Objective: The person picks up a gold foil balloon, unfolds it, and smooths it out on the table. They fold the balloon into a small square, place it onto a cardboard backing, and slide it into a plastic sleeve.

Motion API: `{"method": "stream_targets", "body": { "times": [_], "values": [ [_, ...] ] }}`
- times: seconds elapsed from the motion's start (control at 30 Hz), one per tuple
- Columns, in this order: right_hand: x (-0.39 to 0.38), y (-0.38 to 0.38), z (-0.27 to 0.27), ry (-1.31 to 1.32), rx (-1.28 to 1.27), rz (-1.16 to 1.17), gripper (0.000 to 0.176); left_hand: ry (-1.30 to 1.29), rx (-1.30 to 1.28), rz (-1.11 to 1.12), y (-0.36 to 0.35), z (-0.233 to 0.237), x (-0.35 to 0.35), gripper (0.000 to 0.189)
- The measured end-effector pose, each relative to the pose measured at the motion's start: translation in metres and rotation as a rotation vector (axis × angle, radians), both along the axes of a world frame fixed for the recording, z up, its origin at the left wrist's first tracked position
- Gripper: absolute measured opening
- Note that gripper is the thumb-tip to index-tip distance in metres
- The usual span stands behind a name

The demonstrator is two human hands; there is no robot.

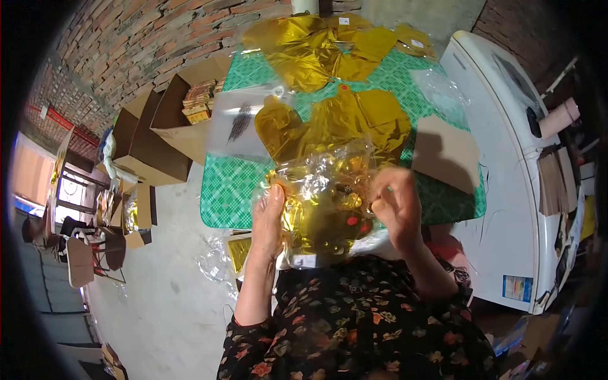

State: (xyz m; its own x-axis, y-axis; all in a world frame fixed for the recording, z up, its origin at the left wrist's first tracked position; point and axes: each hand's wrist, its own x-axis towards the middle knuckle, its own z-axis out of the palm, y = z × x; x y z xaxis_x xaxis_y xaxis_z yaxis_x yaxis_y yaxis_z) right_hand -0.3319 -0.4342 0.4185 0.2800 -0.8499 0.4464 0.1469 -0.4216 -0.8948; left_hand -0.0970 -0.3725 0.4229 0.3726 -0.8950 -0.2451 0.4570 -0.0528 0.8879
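Note:
A clear plastic bag (323, 180) with folded gold foil inside is held up in front of my body, over the table's near edge. Red dots and a white label (304, 260) show on it. My left hand (268, 212) grips its left side, thumb on top. At the bag's right edge, my right hand (400, 206) is closed with curled fingers, slightly blurred; what it pinches, if anything, I cannot make out. Just beyond the bag, a larger flat piece of gold foil (361, 120) lies on the table.
The table has a green patterned cover (221, 202). More labelled gold foil packs (316, 47) lie at its far end. A cardboard sheet (446, 152) is on the right and a translucent plastic sheet (237, 123) on the left. Cardboard boxes (177, 136) stand left; a white fridge (506, 171) stands right.

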Motion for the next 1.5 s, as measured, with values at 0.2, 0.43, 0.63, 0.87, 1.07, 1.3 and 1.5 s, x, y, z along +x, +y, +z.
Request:
{"method": "stream_targets", "body": {
  "times": [0.2,0.43,0.63,0.87,1.07,1.3,1.5],
  "values": [
    [0.008,-0.008,0.023,-0.041,0.469,0.263,0.048,-0.016,-0.011,-0.209,-0.002,-0.015,0.013,0.045],
    [0.018,-0.012,0.034,-0.308,0.423,-0.121,0.041,0.136,-0.257,-0.275,-0.004,0.002,0.008,0.072],
    [0.011,-0.02,0.013,-0.352,0.336,-0.244,0.045,0.084,-0.376,-0.422,-0.005,0.003,0.004,0.093],
    [0.012,-0.017,0.019,-0.407,0.445,-0.126,0.051,-0.025,-0.247,-0.426,-0.006,-0.002,0.006,0.103],
    [0.008,-0.025,0.003,-0.538,0.473,-0.017,0.054,-0.057,-0.04,-0.43,-0.005,0.002,0.006,0.066],
    [-0.004,-0.041,0.012,-0.136,0.183,-0.325,0.051,-0.152,-0.127,-0.448,-0.003,0.039,0.028,0.045],
    [-0.004,-0.034,0.08,0.572,-0.603,-0.384,0.043,-0.387,-0.061,-0.669,-0.007,0.067,0.039,0.036]
  ]
}}
